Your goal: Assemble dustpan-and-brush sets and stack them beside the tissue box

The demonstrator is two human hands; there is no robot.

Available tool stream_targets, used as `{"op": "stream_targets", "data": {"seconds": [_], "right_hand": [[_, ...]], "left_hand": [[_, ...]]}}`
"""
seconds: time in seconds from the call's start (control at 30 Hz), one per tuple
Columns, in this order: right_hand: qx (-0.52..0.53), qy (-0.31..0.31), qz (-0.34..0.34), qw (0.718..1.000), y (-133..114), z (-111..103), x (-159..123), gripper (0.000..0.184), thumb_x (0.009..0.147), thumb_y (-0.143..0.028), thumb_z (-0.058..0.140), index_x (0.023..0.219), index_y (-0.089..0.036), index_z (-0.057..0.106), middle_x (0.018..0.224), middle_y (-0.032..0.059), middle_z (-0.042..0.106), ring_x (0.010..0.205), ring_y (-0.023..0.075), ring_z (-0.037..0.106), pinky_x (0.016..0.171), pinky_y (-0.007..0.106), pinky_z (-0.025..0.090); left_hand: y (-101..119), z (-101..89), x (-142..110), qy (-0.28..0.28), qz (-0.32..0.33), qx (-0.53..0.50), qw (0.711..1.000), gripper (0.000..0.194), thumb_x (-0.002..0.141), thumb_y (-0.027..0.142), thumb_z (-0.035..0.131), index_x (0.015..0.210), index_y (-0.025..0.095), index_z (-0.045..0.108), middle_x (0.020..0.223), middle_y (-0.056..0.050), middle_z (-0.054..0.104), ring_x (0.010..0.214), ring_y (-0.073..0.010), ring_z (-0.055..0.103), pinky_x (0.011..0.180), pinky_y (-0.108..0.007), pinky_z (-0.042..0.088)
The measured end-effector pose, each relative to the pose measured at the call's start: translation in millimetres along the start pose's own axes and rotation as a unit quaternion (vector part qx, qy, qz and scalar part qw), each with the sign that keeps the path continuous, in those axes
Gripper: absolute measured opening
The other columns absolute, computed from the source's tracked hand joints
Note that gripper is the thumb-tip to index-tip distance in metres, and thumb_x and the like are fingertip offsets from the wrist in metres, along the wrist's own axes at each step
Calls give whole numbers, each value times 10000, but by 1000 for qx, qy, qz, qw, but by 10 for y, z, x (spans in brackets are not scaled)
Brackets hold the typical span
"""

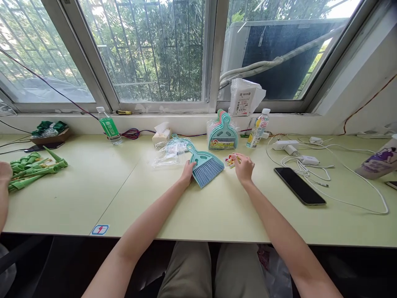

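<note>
My left hand (187, 172) is closed on the left edge of a mint-green mini dustpan with a grey-blue bristled brush (207, 169) nested in it. The set is tilted above or against the table, its handle pointing up and left. To its right, my right hand (245, 167) pinches a small colourful printed card (230, 161); part of the card is hidden by the fingers. Behind them a stack of similar dustpan sets (222, 132) in clear wrapping leans upright by the wall. Clear plastic wrappers (169, 155) lie left of the held set.
A black phone (299, 186) and white chargers with cables (291, 151) lie at right. Bottles stand at the back: one green-labelled (109, 126), one clear (258, 129). Far left, another person's hand (4, 171) is beside folded green leaves (37, 169). A tissue pack (161, 133) sits behind.
</note>
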State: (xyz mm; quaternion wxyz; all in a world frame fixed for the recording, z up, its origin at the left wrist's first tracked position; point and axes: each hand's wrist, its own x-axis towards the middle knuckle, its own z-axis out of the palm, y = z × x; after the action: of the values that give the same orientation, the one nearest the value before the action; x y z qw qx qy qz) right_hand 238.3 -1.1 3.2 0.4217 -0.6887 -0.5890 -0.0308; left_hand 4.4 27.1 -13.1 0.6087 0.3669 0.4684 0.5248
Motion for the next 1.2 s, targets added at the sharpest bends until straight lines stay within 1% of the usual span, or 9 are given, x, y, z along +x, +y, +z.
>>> {"op": "stream_targets", "data": {"seconds": [0.1,0.2,0.37,0.53,0.73,0.87,0.97,1.07,1.2], "right_hand": [[-3,-3,-49,999,-392,34,-214,585,983,-496,169,1111,-242,680,1370,94,564,1254,282,473,1061,498,285],[-32,-78,-118,989,-615,140,-408,573,986,-503,146,1271,-300,601,1513,36,400,1411,266,294,1147,563,110],[-48,-237,-155,958,-646,341,-531,679,960,-596,124,1510,-231,282,1607,82,117,1491,285,63,1103,698,-30],[-52,-273,-148,949,-611,344,-508,738,939,-640,108,1539,-214,166,1609,82,-16,1492,293,-37,1078,723,-58],[-29,-273,-160,948,-644,294,-531,655,965,-593,145,1525,-262,223,1613,70,26,1492,304,-12,1064,747,-35],[8,-260,-228,938,-661,271,-541,484,1009,-430,218,1433,-324,426,1585,31,241,1481,303,125,1070,747,-29],[33,-247,-252,935,-627,283,-515,471,1002,-242,244,1411,-337,456,1504,28,416,1426,268,299,1109,703,-5],[44,-222,-249,942,-553,301,-460,496,970,-168,306,1428,-302,439,1461,39,479,1360,241,400,1146,584,152],[30,-212,-234,948,-444,307,-376,460,932,-239,475,1392,-259,486,1439,66,502,1301,269,451,1022,468,358]], "left_hand": [[-8,39,-35,8,19,-11,1000,157,819,253,557,949,220,474,862,-5,616,771,-141,625,717,-270,531],[3,77,-74,10,39,-60,997,156,826,240,546,957,221,464,877,-4,621,775,-143,632,735,-291,544],[8,93,-73,24,35,-107,993,169,804,204,565,947,209,474,880,-2,629,783,-131,636,771,-285,546],[-13,65,-25,31,23,-123,992,213,768,213,600,941,212,476,902,-11,639,808,-148,649,797,-308,546],[-23,51,-25,12,28,-121,992,249,757,204,616,974,206,494,948,-26,646,833,-155,646,818,-322,534],[-29,48,-24,14,33,-114,993,250,738,209,642,947,202,504,896,-24,647,823,-167,643,839,-339,524],[-30,51,-25,12,35,-110,993,232,741,199,638,932,202,507,858,-16,645,802,-164,640,835,-344,523],[-31,54,-27,4,35,-105,994,219,744,193,632,928,199,512,856,-17,645,803,-165,637,836,-345,517],[-41,52,-16,-5,38,-88,995,244,729,199,656,929,204,517,873,-18,641,839,-169,635,866,-340,503]]}}
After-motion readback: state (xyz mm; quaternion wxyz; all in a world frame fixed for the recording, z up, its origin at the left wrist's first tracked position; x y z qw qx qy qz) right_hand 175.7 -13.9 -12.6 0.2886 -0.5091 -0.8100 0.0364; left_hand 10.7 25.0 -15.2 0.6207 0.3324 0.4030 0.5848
